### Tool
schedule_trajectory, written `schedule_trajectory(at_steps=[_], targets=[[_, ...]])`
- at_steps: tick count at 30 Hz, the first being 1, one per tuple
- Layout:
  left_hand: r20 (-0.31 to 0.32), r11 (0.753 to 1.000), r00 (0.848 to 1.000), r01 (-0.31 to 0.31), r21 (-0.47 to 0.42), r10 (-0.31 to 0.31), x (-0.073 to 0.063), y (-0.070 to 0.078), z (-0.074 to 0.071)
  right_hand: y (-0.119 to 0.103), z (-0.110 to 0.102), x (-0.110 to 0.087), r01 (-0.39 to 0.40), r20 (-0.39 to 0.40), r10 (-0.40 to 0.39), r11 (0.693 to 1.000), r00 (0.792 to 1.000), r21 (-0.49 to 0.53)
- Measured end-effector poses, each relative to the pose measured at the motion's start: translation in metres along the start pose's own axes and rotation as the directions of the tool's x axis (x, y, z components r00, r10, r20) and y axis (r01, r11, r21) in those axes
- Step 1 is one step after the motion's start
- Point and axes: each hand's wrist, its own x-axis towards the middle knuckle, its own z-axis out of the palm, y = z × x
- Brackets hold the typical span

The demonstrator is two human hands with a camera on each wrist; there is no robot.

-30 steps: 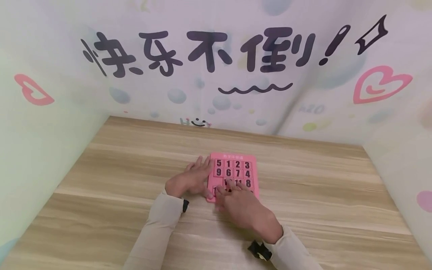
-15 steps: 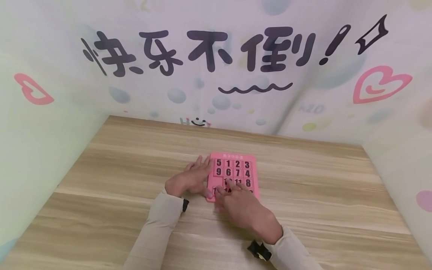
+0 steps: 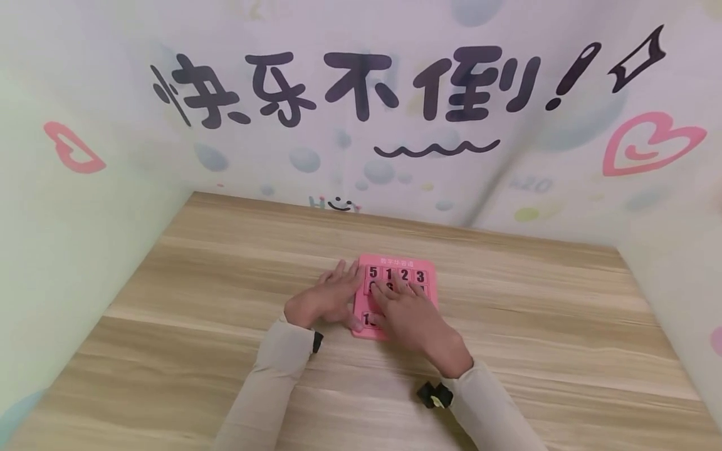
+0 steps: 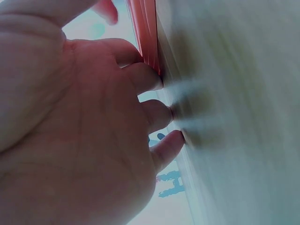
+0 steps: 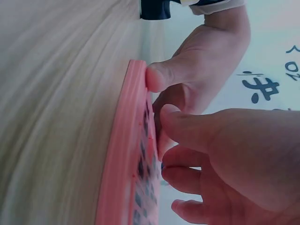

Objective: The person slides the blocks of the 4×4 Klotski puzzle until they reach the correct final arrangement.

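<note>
A pink number sliding puzzle (image 3: 397, 262) lies flat near the middle of the table in the head view. Its top row of tiles reads 5, 1, 2, 3. My left hand (image 3: 327, 299) rests along the puzzle's left side, thumb at the near-left corner and fingers spread at the edge. In the left wrist view, several fingertips (image 4: 164, 111) of that hand meet the tabletop. Stretched over the tiles is my right hand (image 3: 412, 316), its fingertips around the second row. It covers most of the lower rows. The right wrist view shows its thumb (image 5: 171, 112) close above the tiles.
The wood-grain table (image 3: 225, 250) carries the puzzle. A white backdrop (image 3: 361, 163) with black characters and pink hearts rises behind it, and pale walls stand on both sides. Black straps (image 3: 434, 396) sit at the sleeve cuffs.
My right hand has moved up the board, its fingertips going from the third row to the second. The left hand stays at the puzzle's edge. The head view has shifted slightly.
</note>
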Motion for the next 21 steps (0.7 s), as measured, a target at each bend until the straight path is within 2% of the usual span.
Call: schedule_trajectory(at_steps=[9,16,21], targets=[[-0.001,1.0,1.0,-0.008,0.022,0.008,0.0008,0.0005,0.0,-0.0004,-0.0013,0.0105,-0.034,0.067,0.035,0.999,0.997,-0.02],[-0.012,1.0,1.0,-0.002,0.012,0.002,0.0017,-0.0001,-0.0036,-0.0037,-0.0045,0.0102,-0.017,0.056,0.018,1.0,0.998,-0.019],[-0.007,1.0,1.0,0.003,-0.01,-0.003,0.0007,-0.0008,-0.0009,-0.0054,-0.0028,0.0079,-0.003,0.073,0.005,1.0,0.997,-0.022]])
